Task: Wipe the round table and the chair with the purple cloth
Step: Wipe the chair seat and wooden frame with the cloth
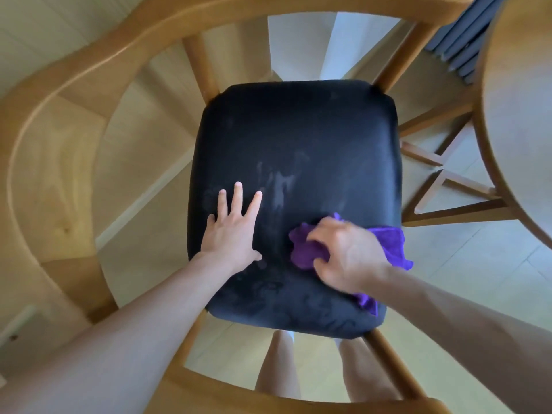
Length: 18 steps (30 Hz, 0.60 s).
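Purple cloth (pixel 307 252) bunched under right hand (pixel 349 255), grip pinching it on the front-right of the chair (pixel 89 85) seat (pixel 298 130); left hand (pixel 233 231) flat, fingers spread, bracing; chair-wipe step underway, next likely sweep toward the smeared centre.

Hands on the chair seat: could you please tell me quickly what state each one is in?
Left hand: open, fingers spread flat on the black seat.
Right hand: gripping the purple cloth.

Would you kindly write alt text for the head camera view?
A right hand rubs a purple cloth on a chair's black seat while the left hand rests flat beside it. A round table edges in at right.
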Motion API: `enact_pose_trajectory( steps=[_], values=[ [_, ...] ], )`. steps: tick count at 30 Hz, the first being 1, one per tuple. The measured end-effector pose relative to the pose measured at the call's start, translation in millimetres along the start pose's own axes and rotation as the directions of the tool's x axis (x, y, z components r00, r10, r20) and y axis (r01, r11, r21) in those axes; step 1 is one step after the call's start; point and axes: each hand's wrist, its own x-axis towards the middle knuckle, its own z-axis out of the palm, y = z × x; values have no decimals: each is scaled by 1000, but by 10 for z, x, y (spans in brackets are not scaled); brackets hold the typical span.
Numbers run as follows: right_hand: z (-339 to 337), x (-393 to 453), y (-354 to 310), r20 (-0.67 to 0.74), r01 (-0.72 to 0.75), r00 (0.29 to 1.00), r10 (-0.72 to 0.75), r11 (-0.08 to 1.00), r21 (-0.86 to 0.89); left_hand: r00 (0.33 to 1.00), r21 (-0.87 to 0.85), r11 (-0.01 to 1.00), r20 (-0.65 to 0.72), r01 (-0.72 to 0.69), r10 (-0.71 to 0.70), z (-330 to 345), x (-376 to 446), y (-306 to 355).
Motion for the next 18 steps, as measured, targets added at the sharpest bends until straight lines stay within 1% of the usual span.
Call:
enact_pose_trajectory(
  steps=[2, 3, 4, 6, 7, 8, 10, 11, 12, 13, 14, 15, 16, 17, 18],
  values=[
    [-194, 337, -23, -207, -101, 969, 134, 982, 162, 999, -16, 1000, -50, 9, -10, -9, -22, -20],
    [-254, 542, -58, -261, -122, 950, 171, 974, 192, 998, -20, 1000, -64, 21, -22, -9, -29, -40],
    [-274, 732, -108, -268, -153, 942, 201, 969, 192, 997, -22, 999, -63, 38, -39, -2, -35, -68],
    [-187, 989, -225, -156, -251, 952, 264, 963, 98, 997, -25, 997, -18, 71, -72, 34, -32, -124],
    [-87, 1004, -280, -92, -262, 961, 262, 965, 17, 996, -24, 996, 10, 85, -85, 61, -23, -138],
    [46, 923, -326, -41, -229, 973, 226, 971, -76, 995, -21, 995, 28, 93, -93, 84, -15, -138],
    [297, 565, -388, 71, -54, 995, 72, 972, -229, 995, -18, 995, 20, 102, -101, 111, 6, -120],
    [377, 345, -396, 147, 44, 989, -7, 967, -252, 995, -19, 995, 9, 100, -100, 118, 13, -121],
    [423, 155, -383, 219, 111, 974, -60, 967, -230, 996, -22, 996, 3, 91, -91, 122, 12, -131],
    [418, 11, -353, 274, 143, 958, -88, 972, -187, 997, -24, 996, -1, 82, -82, 126, 5, -145],
    [358, -64, -317, 301, 146, 949, -98, 979, -142, 997, -20, 997, -11, 75, -75, 131, -5, -164],
    [272, -66, -294, 288, 122, 953, -88, 987, -101, 997, -11, 997, -25, 71, -71, 134, -7, -179],
    [183, -14, -288, 232, 73, 971, -61, 996, -43, 997, -5, 998, -32, 66, -66, 138, -10, -187],
    [86, 88, -297, 139, 11, 990, -16, 999, 36, 998, -4, 998, -36, 59, -59, 144, -9, -189],
    [-25, 250, -309, 10, -43, 999, 42, 992, 122, 998, -6, 999, -40, 54, -54, 150, -7, -192]
  ],
)
